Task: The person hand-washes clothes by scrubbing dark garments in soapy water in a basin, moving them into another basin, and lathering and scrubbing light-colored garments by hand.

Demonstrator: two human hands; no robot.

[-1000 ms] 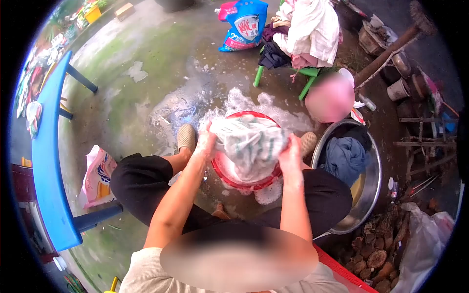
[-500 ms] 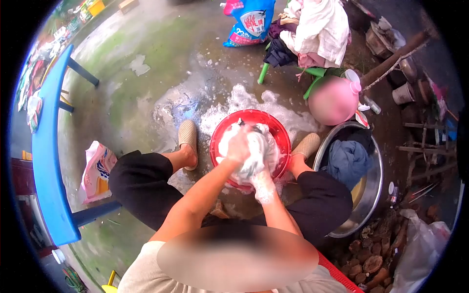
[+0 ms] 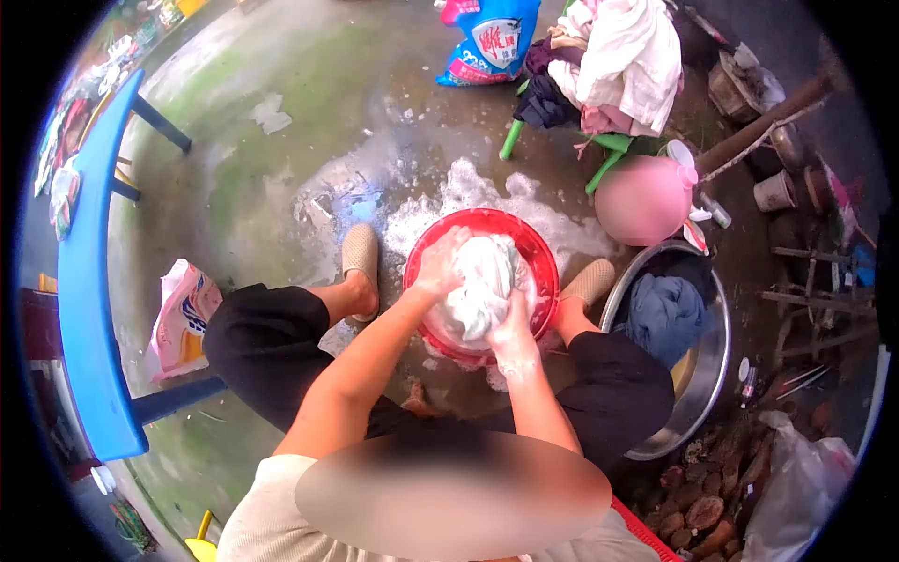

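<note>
A red basin (image 3: 545, 245) stands on the wet floor between the feet, with a bunched, wet white cloth (image 3: 485, 286) and suds in it. My left hand (image 3: 440, 262) lies against the left side of the cloth, its fingers stretched out along the basin's far left part. Wrapped on the near right side of the cloth is my right hand (image 3: 511, 330), closed on a fold, with foam on the wrist. The cloth hides some of the right fingertips.
A metal tub (image 3: 723, 375) holding blue and dark clothes (image 3: 667, 317) sits at the right. Beyond are a pink jug (image 3: 644, 201), clothes on a green stool (image 3: 510, 140) and a blue detergent bag (image 3: 487, 47). A blue bench (image 3: 89, 281) and pink bag (image 3: 178, 318) are left.
My left hand has come off the top of the cloth to its left side. My right hand shows more plainly at the near right, and the cloth is more rounded.
</note>
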